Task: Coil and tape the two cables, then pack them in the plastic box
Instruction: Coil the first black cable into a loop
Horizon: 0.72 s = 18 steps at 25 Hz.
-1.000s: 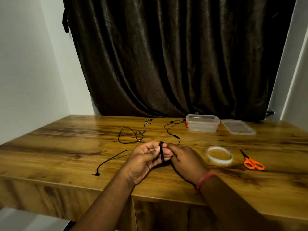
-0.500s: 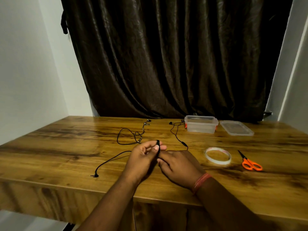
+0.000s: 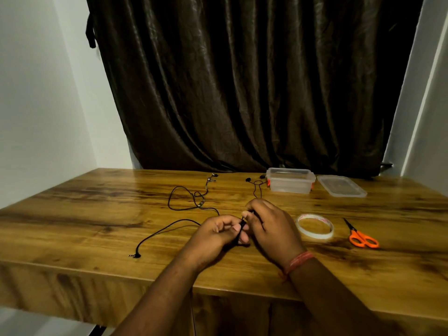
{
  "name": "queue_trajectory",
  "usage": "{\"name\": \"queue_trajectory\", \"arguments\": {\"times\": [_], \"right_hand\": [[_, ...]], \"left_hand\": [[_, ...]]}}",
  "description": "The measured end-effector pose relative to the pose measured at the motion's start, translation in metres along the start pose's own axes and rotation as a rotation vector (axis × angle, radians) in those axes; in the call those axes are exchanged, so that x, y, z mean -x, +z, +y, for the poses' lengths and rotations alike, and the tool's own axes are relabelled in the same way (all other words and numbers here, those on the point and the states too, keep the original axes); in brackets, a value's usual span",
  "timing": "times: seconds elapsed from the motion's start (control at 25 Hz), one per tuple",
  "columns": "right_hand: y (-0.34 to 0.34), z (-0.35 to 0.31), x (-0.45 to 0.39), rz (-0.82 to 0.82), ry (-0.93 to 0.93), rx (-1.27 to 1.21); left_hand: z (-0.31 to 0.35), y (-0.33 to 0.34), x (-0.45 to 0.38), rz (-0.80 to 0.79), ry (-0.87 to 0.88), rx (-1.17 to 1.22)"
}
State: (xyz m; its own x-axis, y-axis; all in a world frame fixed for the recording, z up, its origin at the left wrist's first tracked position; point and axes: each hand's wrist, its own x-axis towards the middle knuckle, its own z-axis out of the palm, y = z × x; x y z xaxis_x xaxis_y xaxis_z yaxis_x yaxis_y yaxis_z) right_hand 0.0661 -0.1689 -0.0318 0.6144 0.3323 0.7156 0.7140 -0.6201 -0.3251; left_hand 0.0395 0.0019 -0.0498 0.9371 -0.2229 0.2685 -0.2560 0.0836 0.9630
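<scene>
I see my left hand [image 3: 215,235] and right hand [image 3: 269,226] both pinching the black cable [image 3: 169,230] between them, its plug end trailing left.

Wooden table [image 3: 72,214], glossy top with dark grain streaks, fills lower half of view; near edge thick, front panel below in shadow. Dark brown curtain [image 3: 254,81] hangs behind far edge of table, deep vertical folds, slight sheen. Black strap or tie [image 3: 90,32] hangs at curtain's upper left edge. White wall [image 3: 36,93] at left, meets curtain in corner. White wall or frame [image 3: 426,105] at right of curtain. Strip of pale floor [image 3: 29,323] at near left, under table.
</scene>
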Motion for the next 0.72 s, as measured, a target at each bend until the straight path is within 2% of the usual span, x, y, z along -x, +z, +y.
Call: {"name": "queue_trajectory", "arguments": {"times": [0.08,0.16,0.32,0.48,0.64,0.72], "right_hand": [[0.002,0.003,-0.002,-0.008,0.038,-0.062],[0.005,0.006,-0.002,-0.096,0.037,-0.088],[0.013,0.006,0.0,-0.269,-0.001,-0.035],[0.019,-0.001,0.001,-0.365,-0.12,0.071],[0.017,-0.011,0.004,-0.426,-0.261,0.102],[0.013,-0.014,0.005,-0.381,-0.271,0.096]], "left_hand": [[0.006,-0.004,0.003,-0.032,-0.017,0.102],[0.012,-0.006,0.007,-0.039,-0.006,0.2],[0.016,-0.01,0.007,0.026,0.03,0.369],[0.02,-0.01,0.005,0.143,0.069,0.494],[0.019,-0.013,-0.001,0.274,0.135,0.499],[0.011,-0.015,-0.004,0.336,0.12,0.356]]}}
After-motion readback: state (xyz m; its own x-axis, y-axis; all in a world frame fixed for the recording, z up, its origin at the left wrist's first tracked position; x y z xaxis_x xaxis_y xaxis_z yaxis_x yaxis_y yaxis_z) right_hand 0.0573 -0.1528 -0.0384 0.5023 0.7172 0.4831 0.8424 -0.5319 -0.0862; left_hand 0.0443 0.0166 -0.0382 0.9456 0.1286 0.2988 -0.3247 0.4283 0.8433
